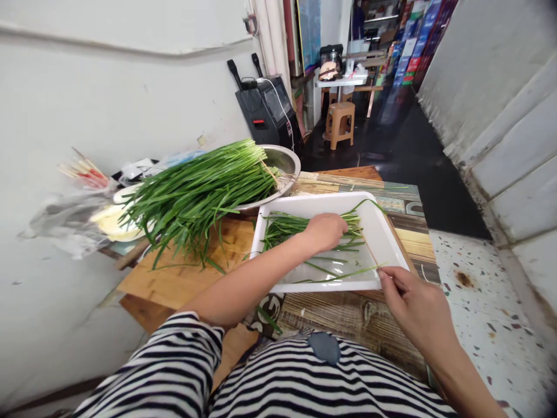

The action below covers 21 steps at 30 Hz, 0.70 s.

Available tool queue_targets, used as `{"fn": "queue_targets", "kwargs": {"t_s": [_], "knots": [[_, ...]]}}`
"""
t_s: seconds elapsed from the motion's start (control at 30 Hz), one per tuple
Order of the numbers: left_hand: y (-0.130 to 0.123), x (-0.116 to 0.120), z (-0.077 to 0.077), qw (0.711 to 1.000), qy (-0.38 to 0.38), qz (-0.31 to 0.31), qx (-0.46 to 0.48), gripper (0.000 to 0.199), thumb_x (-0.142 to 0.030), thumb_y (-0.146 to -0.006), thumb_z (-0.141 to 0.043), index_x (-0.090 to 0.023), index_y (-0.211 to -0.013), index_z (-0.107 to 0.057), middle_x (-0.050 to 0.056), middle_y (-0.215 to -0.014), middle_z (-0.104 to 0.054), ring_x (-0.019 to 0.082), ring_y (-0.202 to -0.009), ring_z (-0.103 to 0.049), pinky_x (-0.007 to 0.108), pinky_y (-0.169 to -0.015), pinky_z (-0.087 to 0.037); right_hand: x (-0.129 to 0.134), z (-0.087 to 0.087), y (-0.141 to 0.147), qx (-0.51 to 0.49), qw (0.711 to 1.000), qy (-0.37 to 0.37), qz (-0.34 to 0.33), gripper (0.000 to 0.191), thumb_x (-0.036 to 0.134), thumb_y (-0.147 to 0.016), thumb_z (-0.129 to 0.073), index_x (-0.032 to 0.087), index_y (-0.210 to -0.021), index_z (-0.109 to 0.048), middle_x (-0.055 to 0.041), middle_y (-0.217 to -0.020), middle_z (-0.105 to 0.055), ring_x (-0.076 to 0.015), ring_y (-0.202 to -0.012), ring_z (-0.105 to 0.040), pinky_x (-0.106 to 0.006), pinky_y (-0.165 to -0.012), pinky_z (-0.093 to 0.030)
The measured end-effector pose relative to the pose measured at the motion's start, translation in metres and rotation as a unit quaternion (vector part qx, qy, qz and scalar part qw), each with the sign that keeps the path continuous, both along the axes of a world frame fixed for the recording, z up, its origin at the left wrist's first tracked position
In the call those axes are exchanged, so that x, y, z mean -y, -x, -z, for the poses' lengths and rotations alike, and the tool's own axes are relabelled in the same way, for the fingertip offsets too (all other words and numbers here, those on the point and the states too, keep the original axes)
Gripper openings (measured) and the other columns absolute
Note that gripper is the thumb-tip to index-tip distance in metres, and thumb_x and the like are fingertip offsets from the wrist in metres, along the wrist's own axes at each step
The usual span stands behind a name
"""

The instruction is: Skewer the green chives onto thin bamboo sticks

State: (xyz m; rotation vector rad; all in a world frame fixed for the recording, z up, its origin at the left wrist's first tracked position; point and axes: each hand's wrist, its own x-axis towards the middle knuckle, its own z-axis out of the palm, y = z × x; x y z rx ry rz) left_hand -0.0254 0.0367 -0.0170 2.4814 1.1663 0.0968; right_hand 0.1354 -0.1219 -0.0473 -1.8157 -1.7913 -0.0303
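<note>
A small bunch of green garlic chives (287,225) lies in a white rectangular tray (391,247). My left hand (326,231) is closed over the pale stem end of this bunch. At the tray's right front corner, my right hand (411,296) pinches the near end of a thin bamboo skewer (371,249), whose far end reaches the chive stems. A few loose chives (335,277) lie across the tray bottom, one with its tip close to my right fingertips. A large heap of chives (204,186) rests on a metal bowl (289,168) to the left.
Under the heap is a wooden board (230,238) on the patterned table (348,313). Plastic bags (65,223) and a bundle of skewers (87,171) are by the left wall. A black speaker-like case (270,110) stands behind the bowl, a brown stool (340,125) farther back.
</note>
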Motion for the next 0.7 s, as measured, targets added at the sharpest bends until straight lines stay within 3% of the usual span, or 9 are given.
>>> {"fn": "queue_targets", "kwargs": {"t_s": [0.13,0.33,0.47,0.57,0.7], "knots": [[-0.014,-0.021,0.014,0.994,-0.073,-0.023,-0.074,0.028,-0.022,-0.085,-0.052,-0.015,-0.101,-0.073,0.014,-0.107,-0.068,0.024,-0.105,-0.060,0.033,-0.095,-0.044,0.001,0.000,0.001,0.133,0.991,0.015,0.025,0.037,0.038,-0.091,-0.042,0.021,-0.084,-0.074,-0.0019,-0.046,-0.059,-0.0126,-0.038,-0.048,-0.024,-0.045,-0.023],[-0.034,-0.042,0.039,0.996,-0.070,-0.036,-0.038,0.028,-0.027,-0.084,-0.053,-0.015,-0.101,-0.073,0.014,-0.105,-0.067,0.025,-0.105,-0.059,0.036,-0.094,-0.045,-0.008,-0.013,0.002,0.223,0.972,0.045,0.059,0.033,0.036,-0.090,-0.045,0.021,-0.083,-0.073,-0.0025,-0.046,-0.057,-0.0111,-0.037,-0.045,-0.024,-0.045,-0.013],[-0.035,-0.043,0.041,0.995,-0.081,-0.046,0.037,0.024,-0.017,-0.081,-0.050,-0.013,-0.087,-0.073,0.014,-0.099,-0.068,0.024,-0.102,-0.061,0.036,-0.093,-0.045,-0.026,-0.019,-0.003,0.229,0.966,0.080,0.096,0.032,0.035,-0.089,-0.046,0.020,-0.083,-0.074,-0.0047,-0.049,-0.059,-0.0140,-0.040,-0.049,-0.025,-0.045,-0.013],[-0.028,-0.043,0.036,0.980,-0.002,-0.089,0.176,0.021,-0.016,-0.079,-0.053,-0.012,-0.092,-0.069,0.010,-0.091,-0.070,0.018,-0.085,-0.065,0.030,-0.083,-0.049,-0.037,-0.017,-0.008,0.182,0.976,0.084,0.088,0.031,0.035,-0.088,-0.047,0.022,-0.088,-0.075,-0.0044,-0.055,-0.064,-0.0159,-0.046,-0.054,-0.025,-0.045,-0.018],[-0.019,-0.042,0.032,0.903,0.205,-0.164,0.339,0.024,-0.015,-0.079,-0.058,-0.009,-0.101,-0.065,0.005,-0.077,-0.069,0.009,-0.060,-0.061,0.023,-0.065,-0.048,-0.039,-0.008,-0.009,0.112,0.989,0.050,0.077,0.030,0.037,-0.087,-0.048,0.024,-0.090,-0.075,-0.0026,-0.060,-0.068,-0.0152,-0.049,-0.056,-0.025,-0.048,-0.024]]}}
